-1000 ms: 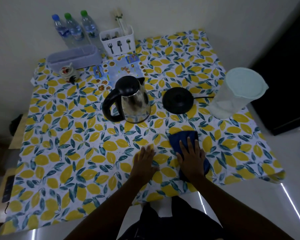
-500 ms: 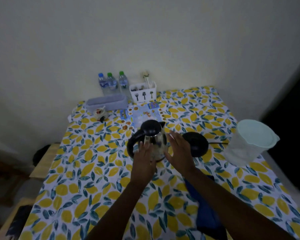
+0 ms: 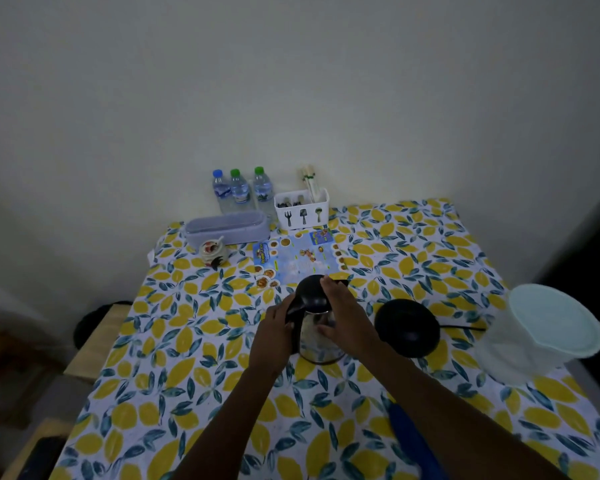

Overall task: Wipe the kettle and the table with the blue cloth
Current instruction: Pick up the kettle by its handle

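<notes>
While both hands were on the kettle point(image 3: 317, 327), the blue cloth point(image 3: 407, 431) lay out of the grip, well behind the right hand point(image 3: 343, 322) and partly hidden under that forearm, near the close edge of the table point(image 3: 174, 386). I noted the left hand point(image 3: 274, 336) wrapped round the black handle on the kettle's left side, fingers curled closed on it. The right hand lay over the lid and the steel body, fingers spread and pressed flat against the metal, thumb low on the body; I could not tell whether it gripped or merely steadied. The kettle stood upright on the lemon-print covering, off its black base point(image 3: 407, 327), which sat just beyond the right hand's knuckles with its cord trailing toward the lidded plastic jug point(image 3: 541, 332).

My reading: this was the kettle stage, at positioning, not wiping, since no cloth met the steel. No wiped area could be made out.

The next move called for the right hand to release the body, reach back for the cloth and return it to the steel, while the left kept the handle firm so the kettle would not turn or tip.
</notes>
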### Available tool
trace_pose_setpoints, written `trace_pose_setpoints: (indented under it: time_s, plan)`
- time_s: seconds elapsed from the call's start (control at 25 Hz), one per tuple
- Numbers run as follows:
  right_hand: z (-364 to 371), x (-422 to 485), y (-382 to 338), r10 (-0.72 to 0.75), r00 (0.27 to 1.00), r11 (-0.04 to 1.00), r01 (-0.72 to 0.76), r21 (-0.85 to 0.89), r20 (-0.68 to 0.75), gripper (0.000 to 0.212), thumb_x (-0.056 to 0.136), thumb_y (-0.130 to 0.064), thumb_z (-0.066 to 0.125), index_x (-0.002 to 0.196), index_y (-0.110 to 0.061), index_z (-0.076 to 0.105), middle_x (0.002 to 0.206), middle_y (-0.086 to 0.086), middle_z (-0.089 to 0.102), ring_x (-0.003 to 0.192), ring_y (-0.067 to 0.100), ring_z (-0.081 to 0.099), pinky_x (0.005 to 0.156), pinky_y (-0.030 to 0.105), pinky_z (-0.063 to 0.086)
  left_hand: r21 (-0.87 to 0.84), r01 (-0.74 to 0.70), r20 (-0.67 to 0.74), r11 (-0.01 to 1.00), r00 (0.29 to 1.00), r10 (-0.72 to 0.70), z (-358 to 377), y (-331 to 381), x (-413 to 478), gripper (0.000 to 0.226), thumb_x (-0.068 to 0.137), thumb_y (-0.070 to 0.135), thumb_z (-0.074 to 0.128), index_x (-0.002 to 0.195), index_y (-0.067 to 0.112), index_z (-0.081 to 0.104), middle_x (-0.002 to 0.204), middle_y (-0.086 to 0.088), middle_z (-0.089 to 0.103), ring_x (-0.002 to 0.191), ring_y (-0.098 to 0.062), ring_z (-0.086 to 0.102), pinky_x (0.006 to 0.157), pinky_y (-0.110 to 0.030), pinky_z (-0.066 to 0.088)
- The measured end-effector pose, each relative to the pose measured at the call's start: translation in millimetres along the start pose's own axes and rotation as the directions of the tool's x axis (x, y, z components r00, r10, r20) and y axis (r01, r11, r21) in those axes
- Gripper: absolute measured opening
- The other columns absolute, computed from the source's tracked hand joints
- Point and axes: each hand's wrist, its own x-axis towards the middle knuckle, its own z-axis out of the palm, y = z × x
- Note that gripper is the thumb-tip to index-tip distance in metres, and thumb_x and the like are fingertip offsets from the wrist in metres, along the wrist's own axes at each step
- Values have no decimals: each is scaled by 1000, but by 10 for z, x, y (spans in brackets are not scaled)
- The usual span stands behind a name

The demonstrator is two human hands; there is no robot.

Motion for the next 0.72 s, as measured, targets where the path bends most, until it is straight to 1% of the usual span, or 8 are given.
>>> trace_pose_setpoints:
  time_s: [0.04, 0.12, 0.2, 0.28, 0.36, 0.44, 0.56, 0.72]
  plan:
    - [10, -11, 1, 9, 1000, 999, -8, 40, -14, 97, 78, -32, 75, 151, -23, 11, 160, 1, 15, 147, 30, 7, 111, 54, 32, -13, 17, 2, 1000, 1000, -17, 10, -46, 7, 51, 99, 14, 45, 146, 25, 28, 135, -12, 47, 106, -33, 57, 80, -42, 49]
    - [7, -16, -29, 44, 999, 994, -41, 100, -28, 97, 78, -28, 76, 150, -28, 12, 160, -3, 16, 148, 24, 4, 111, 49, 32, -57, 69, -4, 996, 998, -69, 56, -131, 30, 47, 98, 15, 47, 142, 24, 33, 135, -11, 51, 111, -32, 57, 84, -43, 50]
    - [-30, -20, -70, 101, 994, 984, -94, 149, -41, 95, 77, -25, 77, 150, -32, 15, 159, -1, 19, 148, 22, 5, 109, 46, 34, -72, 112, -13, 991, 994, -113, 103, -156, 43, 45, 97, 15, 50, 140, 22, 37, 133, -10, 55, 110, -29, 58, 84, -40, 50]
    - [-86, -46, -63, 168, 984, 969, -152, 195, -66, 94, 76, -23, 78, 149, -34, 19, 157, 3, 23, 147, 23, 8, 108, 48, 38, -59, 115, -2, 992, 993, -115, 128, -112, 88, 45, 98, 16, 51, 141, 21, 37, 134, -9, 55, 110, -27, 58, 83, -38, 50]
    - [-192, -111, -14, 238, 965, 950, -207, 235, -112, 93, 75, -22, 79, 148, -36, 22, 157, 5, 23, 147, 23, 11, 106, 49, 41, -38, 59, 10, 998, 998, -59, 123, 16, 177, 44, 99, 19, 50, 141, 22, 38, 137, -7, 53, 116, -27, 56, 90, -43, 49]
    - [-355, -185, 83, 274, 944, 945, -229, 234, -182, 93, 74, -24, 80, 146, -40, 22, 157, 4, 22, 147, 22, 12, 105, 47, 42, -63, -21, 20, 998, 1000, 22, 155, 207, 317, 42, 99, 20, 50, 140, 22, 40, 138, -6, 52, 120, -27, 53, 96, -46, 47]
    - [-681, -265, 234, 284, 915, 950, -230, 210, -286, 92, 74, -24, 80, 146, -37, 25, 155, 2, 25, 146, 25, 15, 105, 52, 38, -142, -86, 52, 986, 994, 94, 294, 534, 540, 44, 99, 18, 52, 141, 21, 39, 142, -7, 49, 126, -25, 48, 102, -42, 43]
    - [-1002, -347, 512, 392, 843, 920, -357, 162, -368, 92, 72, -22, 81, 146, -33, 28, 154, 10, 26, 143, 29, 19, 105, 54, 38, -214, -136, 127, 967, 978, 166, 600, 935, 813, 44, 98, 16, 53, 140, 21, 41, 142, -6, 49, 128, -24, 46, 103, -40, 41]
